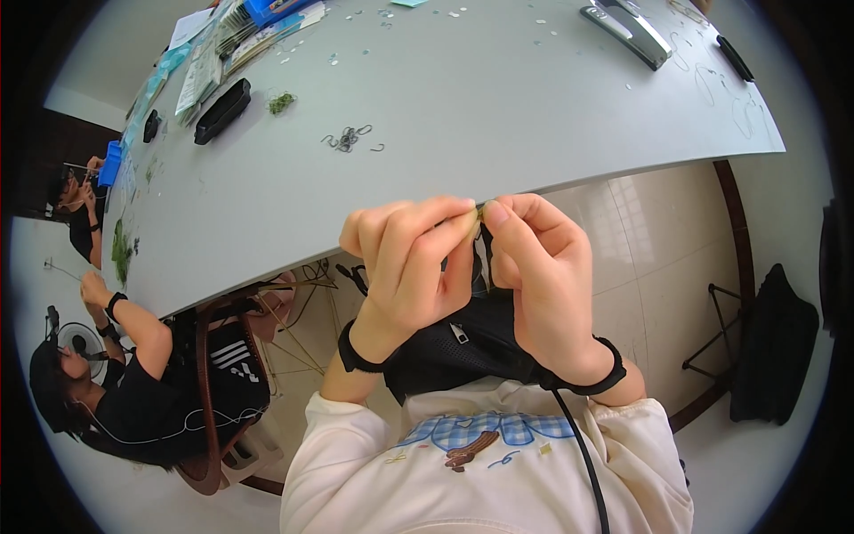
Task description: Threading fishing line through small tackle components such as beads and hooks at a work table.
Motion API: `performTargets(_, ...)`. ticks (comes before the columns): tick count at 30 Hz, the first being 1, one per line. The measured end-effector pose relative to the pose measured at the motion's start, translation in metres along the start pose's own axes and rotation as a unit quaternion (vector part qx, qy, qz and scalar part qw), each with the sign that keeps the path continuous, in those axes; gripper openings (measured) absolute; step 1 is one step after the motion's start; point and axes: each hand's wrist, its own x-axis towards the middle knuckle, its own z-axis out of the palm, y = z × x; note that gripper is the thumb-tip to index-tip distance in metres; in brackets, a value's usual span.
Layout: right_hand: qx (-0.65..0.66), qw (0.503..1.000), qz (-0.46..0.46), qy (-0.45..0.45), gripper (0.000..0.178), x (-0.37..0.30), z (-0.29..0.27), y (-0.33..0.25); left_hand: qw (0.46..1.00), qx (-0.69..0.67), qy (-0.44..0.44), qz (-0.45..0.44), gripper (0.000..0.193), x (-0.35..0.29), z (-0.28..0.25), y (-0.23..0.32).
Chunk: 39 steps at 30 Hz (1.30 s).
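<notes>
Just off the table's near edge, my left hand (414, 254) and my right hand (544, 267) meet at the fingertips. Both are closed in a pinch on a tiny yellowish-green piece (481, 214), mostly covered by the fingers, so its kind cannot be made out. Beyond them on the table lies a small heap of dark S-shaped metal hooks (349, 138), with a loose one beside it. Farther left sits a little tangle of green strands (281, 103).
The grey table (463, 116) carries a black tray (222, 111), a stapler (628, 34), stacked packets (209, 76) and a blue bin (271, 9). Two people work along the left side, the nearer one in a chair (209, 409). A black folding seat (776, 347) stands at right.
</notes>
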Motion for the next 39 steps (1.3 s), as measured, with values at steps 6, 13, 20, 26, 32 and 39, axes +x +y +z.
performTargets(6, 0.020, 0.999, -0.037, 0.004, 0.013, 0.004, 0.000, 0.006, 0.994, 0.070, -0.014, -0.076, 0.021, 0.005, -0.002, 0.011)
performTargets(13, -0.006, 0.998, -0.068, 0.001, 0.013, 0.006, 0.001, 0.005, 0.992, 0.103, -0.059, -0.040, 0.021, 0.015, -0.012, 0.013)
performTargets(20, -0.058, 0.995, -0.076, 0.015, 0.013, 0.008, -0.004, 0.005, 0.986, 0.106, -0.123, -0.025, 0.017, 0.025, -0.012, 0.014)
performTargets(26, -0.020, 0.998, -0.059, 0.016, 0.014, 0.008, -0.004, 0.009, 0.989, 0.064, -0.129, -0.031, 0.015, 0.024, -0.004, 0.008)
performTargets(32, 0.005, 0.998, -0.064, 0.003, 0.012, -0.001, -0.009, 0.009, 0.984, -0.084, -0.047, -0.151, 0.011, 0.017, 0.004, -0.003)
performTargets(39, -0.096, 0.978, -0.156, -0.103, 0.004, -0.019, -0.021, 0.014, 0.877, -0.341, -0.019, -0.339, 0.007, 0.013, 0.005, -0.006)
